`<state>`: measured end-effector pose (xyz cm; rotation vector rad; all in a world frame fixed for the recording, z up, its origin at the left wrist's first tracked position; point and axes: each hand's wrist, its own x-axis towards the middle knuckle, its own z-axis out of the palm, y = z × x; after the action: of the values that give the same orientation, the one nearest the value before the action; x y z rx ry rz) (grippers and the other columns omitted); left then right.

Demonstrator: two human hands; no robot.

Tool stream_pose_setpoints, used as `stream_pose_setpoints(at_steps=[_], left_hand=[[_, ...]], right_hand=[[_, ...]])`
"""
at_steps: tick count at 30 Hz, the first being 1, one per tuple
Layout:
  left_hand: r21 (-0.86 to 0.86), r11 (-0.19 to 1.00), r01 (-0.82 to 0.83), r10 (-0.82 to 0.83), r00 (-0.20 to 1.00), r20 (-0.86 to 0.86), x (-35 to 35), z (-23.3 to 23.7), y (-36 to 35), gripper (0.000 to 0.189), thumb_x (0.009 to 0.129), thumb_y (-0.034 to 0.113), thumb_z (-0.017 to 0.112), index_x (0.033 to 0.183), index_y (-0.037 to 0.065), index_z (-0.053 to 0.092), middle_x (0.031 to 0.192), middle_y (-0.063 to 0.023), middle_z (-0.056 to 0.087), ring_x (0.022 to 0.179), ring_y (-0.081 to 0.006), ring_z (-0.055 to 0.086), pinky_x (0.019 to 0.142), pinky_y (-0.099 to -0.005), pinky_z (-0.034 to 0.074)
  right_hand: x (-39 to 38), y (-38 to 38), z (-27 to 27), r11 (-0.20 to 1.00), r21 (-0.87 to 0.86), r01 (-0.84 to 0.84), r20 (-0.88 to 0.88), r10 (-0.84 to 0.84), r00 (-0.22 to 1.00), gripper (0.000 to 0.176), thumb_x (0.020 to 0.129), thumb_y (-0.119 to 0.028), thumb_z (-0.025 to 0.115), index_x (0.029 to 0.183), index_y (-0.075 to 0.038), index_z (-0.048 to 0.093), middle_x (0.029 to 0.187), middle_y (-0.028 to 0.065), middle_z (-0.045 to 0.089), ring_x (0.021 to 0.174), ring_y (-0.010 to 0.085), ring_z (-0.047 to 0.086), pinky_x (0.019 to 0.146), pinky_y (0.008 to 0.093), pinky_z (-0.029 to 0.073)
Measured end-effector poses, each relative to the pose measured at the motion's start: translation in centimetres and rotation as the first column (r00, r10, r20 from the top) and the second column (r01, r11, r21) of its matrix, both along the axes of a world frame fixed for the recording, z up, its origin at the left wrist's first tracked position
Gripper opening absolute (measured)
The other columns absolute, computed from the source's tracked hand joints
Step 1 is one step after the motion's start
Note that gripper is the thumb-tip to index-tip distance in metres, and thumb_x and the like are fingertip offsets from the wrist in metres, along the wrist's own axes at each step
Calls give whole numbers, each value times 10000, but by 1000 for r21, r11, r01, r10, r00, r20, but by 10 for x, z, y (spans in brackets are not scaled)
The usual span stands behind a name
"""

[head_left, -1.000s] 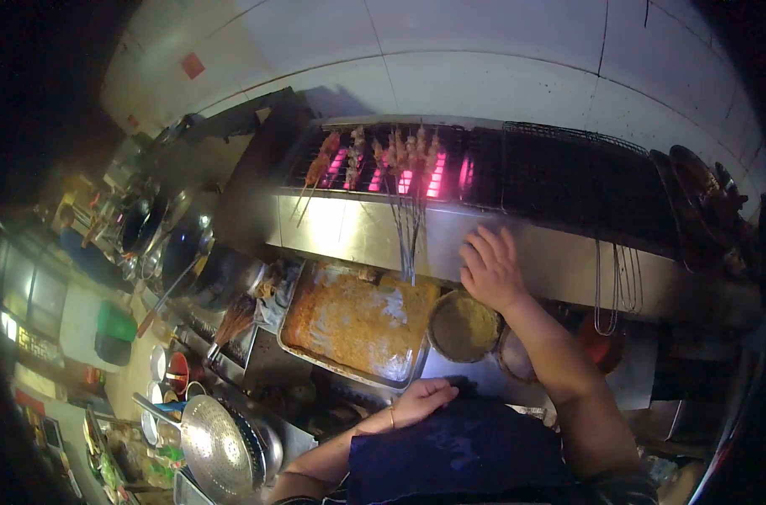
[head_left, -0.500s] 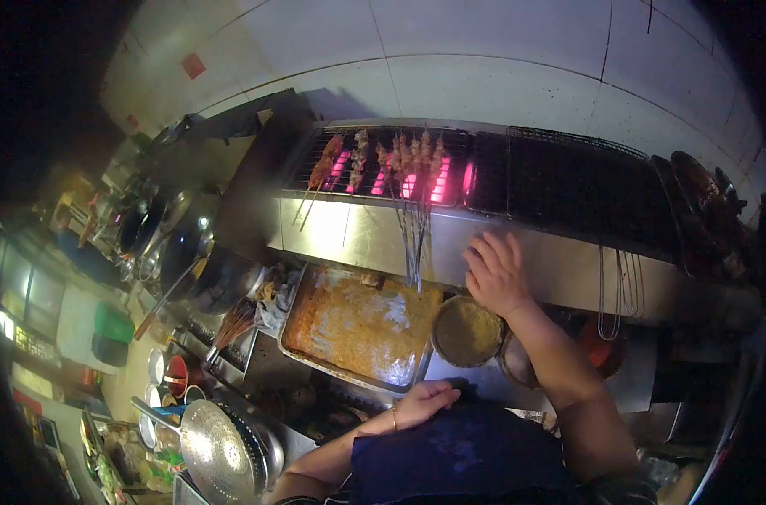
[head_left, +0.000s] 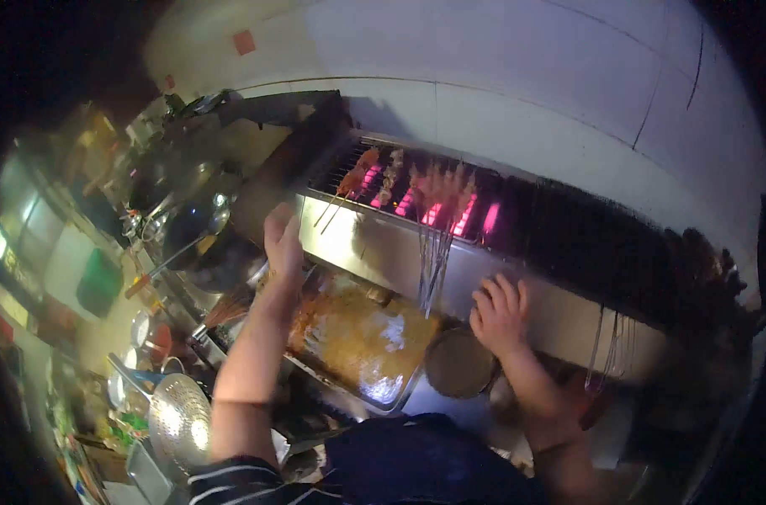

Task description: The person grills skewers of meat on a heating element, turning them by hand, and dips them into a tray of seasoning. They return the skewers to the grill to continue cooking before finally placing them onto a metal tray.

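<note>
My left hand is raised at the left end of the grill's steel front, apart from the skewers; its fingers are blurred. With fingers spread and nothing in them, my right hand is over the lower front of the grill, above a round bowl. On the grill rack, several meat skewers lie bunched over glowing pink-red heat, their sticks hanging over the front edge. To their left lie a paler skewer and a reddish-orange one on two sticks.
Below the grill sits a wide metal tray coated in orange-brown oil. At left are a wok, a bundled whisk brush and a perforated strainer. Wire tongs hang at the right front. Dark grill mesh extends right.
My left hand has swung up and left from beside my apron to the grill's left end. My right hand stays near the grill front, fingers spread. The camera view has tilted and shifted.
</note>
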<state>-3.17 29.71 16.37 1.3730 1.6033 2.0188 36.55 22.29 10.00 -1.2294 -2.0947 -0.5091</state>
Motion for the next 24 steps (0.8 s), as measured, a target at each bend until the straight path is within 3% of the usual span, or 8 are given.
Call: stream_pose_setpoints(at_steps=[1, 4, 6, 7, 10, 16, 19, 24], left_hand=[[-52, 998, 23, -33, 979, -202, -25, -18, 26, 342, 940, 279, 510, 1215, 75, 529, 1060, -77, 613, 790, -182, 607, 662, -319, 454], [-668, 707, 232, -149, 972, 181, -10, 14, 40, 346, 956, 346, 484, 1181, 89, 537, 1020, -63, 623, 737, -172, 609, 581, -323, 437], [-667, 493, 559, -207, 820, 534, 1, 30, 37, 360, 962, 398, 464, 1138, 96, 549, 940, -46, 619, 655, -130, 556, 511, -283, 386], [-644, 510, 569, -198, 807, 556, 10, 32, 36, 320, 970, 386, 455, 1089, 108, 560, 720, 16, 546, 516, -76, 429, 428, -241, 293], [-459, 596, 659, -285, 708, 646, 13, 14, 44, 283, 977, 355, 449, 1062, 115, 572, 576, 66, 395, 441, -54, 306, 393, -216, 235], [-196, 856, 478, -251, 717, 650, 9, 46, -32, 255, 988, 314, 456, 998, 100, 594, 564, 77, 358, 430, -43, 299, 370, -210, 209], [-166, 958, 234, -110, 833, 542, -9, 95, -130, 266, 984, 327, 476, 981, 98, 611, 588, 80, 372, 441, -42, 305, 386, -206, 224], [-17, 970, -241, 231, 904, 359, -68, 97, -331, 220, 953, 264, 531, 948, 87, 662, 628, 72, 458, 519, -14, 353, 463, -198, 280]], right_hand=[[-1, -1, 2, 1000, -18, -1, 0, 1, 1000, 244, 740, -228, 648, 973, -158, 631, 1171, 38, 556, 1225, 250, 445, 1070, 538, 261], [-2, 1, 1, 1000, -6, -1, 15, 1, 1000, 238, 750, -234, 633, 976, -157, 635, 1170, 39, 560, 1221, 252, 448, 1074, 536, 252], [-2, 2, -1, 1000, -7, -5, 19, 5, 1000, 234, 751, -232, 629, 972, -155, 636, 1168, 41, 561, 1220, 250, 450, 1076, 533, 250], [-3, 1, 1, 1000, -1, -6, 23, 6, 1000, 222, 752, -219, 624, 962, -152, 638, 1163, 41, 561, 1217, 250, 453, 1074, 529, 254], [-2, 2, -2, 999, 15, -42, 18, 42, 999, 271, 734, -191, 640, 999, -135, 623, 1176, 60, 558, 1228, 273, 444, 1076, 543, 245], [-3, -4, 4, 994, -88, -64, 82, 71, 994, 338, 739, -214, 655, 1059, -121, 605, 1234, 64, 522, 1259, 271, 409, 1093, 552, 228], [-4, -7, 8, 996, -70, -49, 191, 62, 980, 346, 736, -233, 648, 1055, -115, 589, 1229, 80, 518, 1251, 288, 411, 1069, 567, 260], [-5, -11, 3, 997, -60, -49, 240, 62, 969, 468, 723, -224, 662, 1163, -114, 550, 1306, 96, 483, 1288, 275, 383, 1100, 558, 227]])
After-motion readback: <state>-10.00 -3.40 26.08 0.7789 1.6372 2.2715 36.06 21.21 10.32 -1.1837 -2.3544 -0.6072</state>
